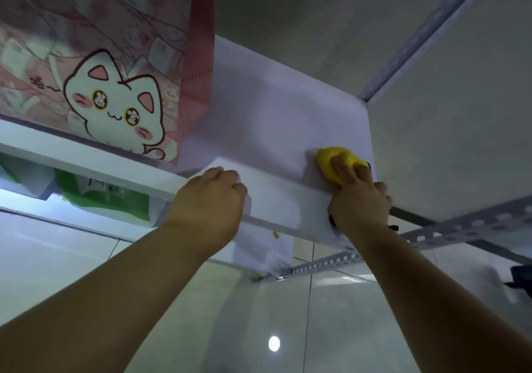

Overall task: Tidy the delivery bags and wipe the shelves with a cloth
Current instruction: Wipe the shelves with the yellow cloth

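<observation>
Just left of the left hand (213, 197), curled over the lip of the shelf (273, 113), the pink cat bag (115, 84) risked a shove if the right hand (358, 199), fingers flat on the yellow cloth (331, 161), swept too far.

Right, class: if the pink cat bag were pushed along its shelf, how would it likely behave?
The pink cat bag probably slides easily on the smooth white shelf. Its soft-looking walls would likely buckle, not stay stiff. Standing tall, it may tip if pushed high.
</observation>
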`<state>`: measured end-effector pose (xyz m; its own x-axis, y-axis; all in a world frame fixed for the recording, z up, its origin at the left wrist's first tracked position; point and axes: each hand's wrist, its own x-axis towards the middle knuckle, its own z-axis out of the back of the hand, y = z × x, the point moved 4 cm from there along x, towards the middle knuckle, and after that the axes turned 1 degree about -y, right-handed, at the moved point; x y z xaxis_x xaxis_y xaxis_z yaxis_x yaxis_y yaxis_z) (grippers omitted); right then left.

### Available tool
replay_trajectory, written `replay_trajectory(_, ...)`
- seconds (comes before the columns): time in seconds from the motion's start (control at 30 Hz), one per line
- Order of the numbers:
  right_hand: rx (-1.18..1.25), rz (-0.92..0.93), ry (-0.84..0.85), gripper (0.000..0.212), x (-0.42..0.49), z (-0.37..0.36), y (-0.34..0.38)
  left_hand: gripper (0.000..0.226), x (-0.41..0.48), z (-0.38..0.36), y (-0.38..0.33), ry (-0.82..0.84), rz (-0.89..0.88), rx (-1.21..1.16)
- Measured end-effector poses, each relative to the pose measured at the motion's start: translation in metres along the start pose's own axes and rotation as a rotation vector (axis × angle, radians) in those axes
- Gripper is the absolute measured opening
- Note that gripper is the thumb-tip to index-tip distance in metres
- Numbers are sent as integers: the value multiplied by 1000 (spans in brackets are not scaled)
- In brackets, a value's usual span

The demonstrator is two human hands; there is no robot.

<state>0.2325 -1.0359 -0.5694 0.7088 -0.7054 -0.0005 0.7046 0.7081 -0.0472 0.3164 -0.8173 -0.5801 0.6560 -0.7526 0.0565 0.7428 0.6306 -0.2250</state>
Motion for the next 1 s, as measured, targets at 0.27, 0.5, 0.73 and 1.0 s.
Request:
replay_trajectory(0.27,93,59,-28,53,-71,3,47,24,-49,13,1,-3,-25,-191)
replay_trajectory(0.5,586,317,255,43,-122,20,78,46,-102,35,19,33,107,-268)
replay_trajectory(0.73,517,386,321,45,-173,49,95,55,-153,69,31,-10,157,-332)
replay_trajectory(1.0,567,198,290,44,-164,72,73,45,-150,93,31,51,191,-316)
